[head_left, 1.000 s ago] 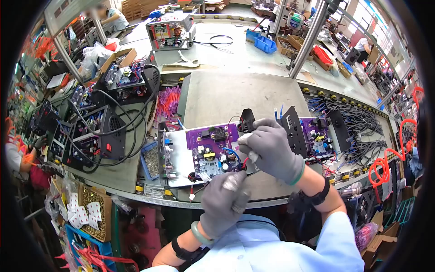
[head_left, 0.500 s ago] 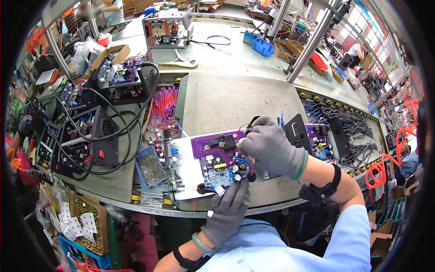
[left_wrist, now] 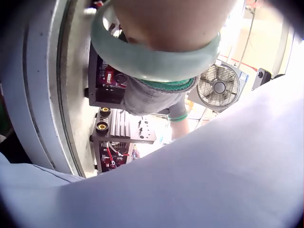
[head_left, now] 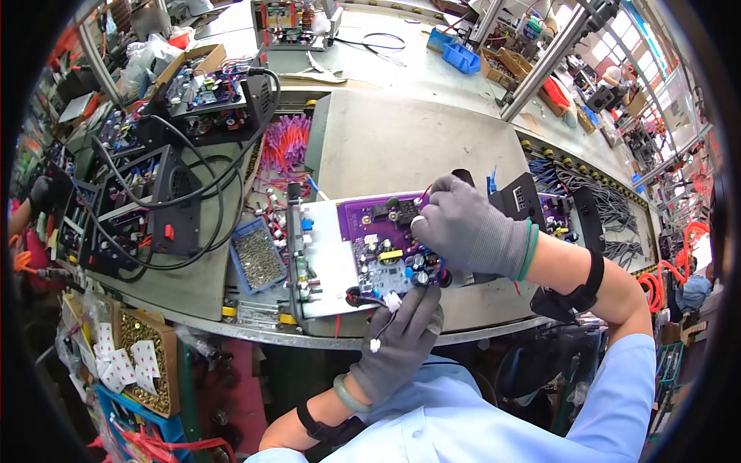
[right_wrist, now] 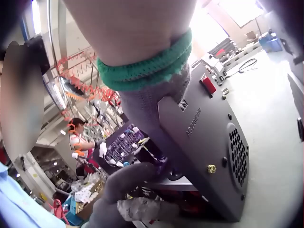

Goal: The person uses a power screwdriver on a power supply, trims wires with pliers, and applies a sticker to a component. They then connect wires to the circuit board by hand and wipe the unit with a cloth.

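A purple circuit board [head_left: 356, 225] lies on a pale metal panel [head_left: 328, 266] in the head view. The gloved right hand [head_left: 475, 231] is over its right end, fingers curled, pinching a thin red wire [head_left: 426, 194]; its fingertips are partly hidden. At the panel's front edge the gloved left hand [head_left: 401, 339] rests with fairly straight fingers beside the capacitors [head_left: 421, 276]. A white connector [head_left: 375, 346] hangs on a dark wire at its left. The right wrist view shows the left hand [right_wrist: 126, 194] near a dark vented panel [right_wrist: 209, 147].
Left of the panel are a blue tray of screws [head_left: 258, 258], pink-tipped wires [head_left: 285, 147] and open black units [head_left: 143, 212] with thick cables. Grey cables [head_left: 610, 224] lie at the right, near another board. A larger unit [head_left: 289, 23] stands behind.
The left hand has moved from the wires at the board's right end to the panel's front edge, its fingers straighter. The right hand has shifted slightly, its fingers still curled at the board's upper right.
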The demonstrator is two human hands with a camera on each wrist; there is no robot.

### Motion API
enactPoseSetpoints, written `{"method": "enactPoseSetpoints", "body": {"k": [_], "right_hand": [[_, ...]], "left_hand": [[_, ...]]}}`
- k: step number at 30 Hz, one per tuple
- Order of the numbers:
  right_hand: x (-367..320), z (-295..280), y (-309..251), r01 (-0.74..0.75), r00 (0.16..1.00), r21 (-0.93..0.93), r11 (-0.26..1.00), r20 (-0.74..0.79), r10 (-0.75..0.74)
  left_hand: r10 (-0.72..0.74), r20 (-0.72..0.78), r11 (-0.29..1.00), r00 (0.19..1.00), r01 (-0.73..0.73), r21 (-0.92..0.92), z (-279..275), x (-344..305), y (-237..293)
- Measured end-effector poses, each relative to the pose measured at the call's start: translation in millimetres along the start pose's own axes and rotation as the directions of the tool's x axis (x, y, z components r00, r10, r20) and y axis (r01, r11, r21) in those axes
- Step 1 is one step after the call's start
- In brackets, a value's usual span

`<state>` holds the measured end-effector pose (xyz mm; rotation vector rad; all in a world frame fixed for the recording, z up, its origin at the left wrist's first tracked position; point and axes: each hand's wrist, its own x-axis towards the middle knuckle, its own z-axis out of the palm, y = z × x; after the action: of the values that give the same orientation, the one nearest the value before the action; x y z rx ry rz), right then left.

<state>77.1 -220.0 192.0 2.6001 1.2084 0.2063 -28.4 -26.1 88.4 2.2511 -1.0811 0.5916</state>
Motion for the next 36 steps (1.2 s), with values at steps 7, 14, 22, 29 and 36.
{"method": "enactPoseSetpoints", "body": {"k": [7, 14, 22, 29, 36], "right_hand": [[-4, -2, 3, -0.307, 0.945, 0.244, 0.920, 0.194, 0.264], [-21, -24, -33, -0.193, 0.787, 0.770, 0.609, -0.250, 0.565], [0, 5, -92, -0.174, 0.780, 0.606, 0.776, -0.396, 0.485], [0, 15, -94, -0.146, 0.682, 0.670, 0.728, -0.465, 0.565], [19, 16, -94, -0.139, 0.625, 0.686, 0.714, -0.498, 0.601]], "left_hand": [[-0.079, -0.163, 0.996, 0.983, 0.085, 0.030, -96, -16, -36], [0.021, 0.114, 0.952, 0.993, -0.054, 0.300, -93, 45, -58], [0.024, 0.250, 0.955, 0.968, -0.095, 0.279, -100, 45, -62], [-0.202, 0.179, 0.959, 0.963, 0.232, -0.165, -117, 70, -57], [-0.282, 0.145, 0.919, 0.948, 0.311, -0.244, -111, 86, -62]]}}
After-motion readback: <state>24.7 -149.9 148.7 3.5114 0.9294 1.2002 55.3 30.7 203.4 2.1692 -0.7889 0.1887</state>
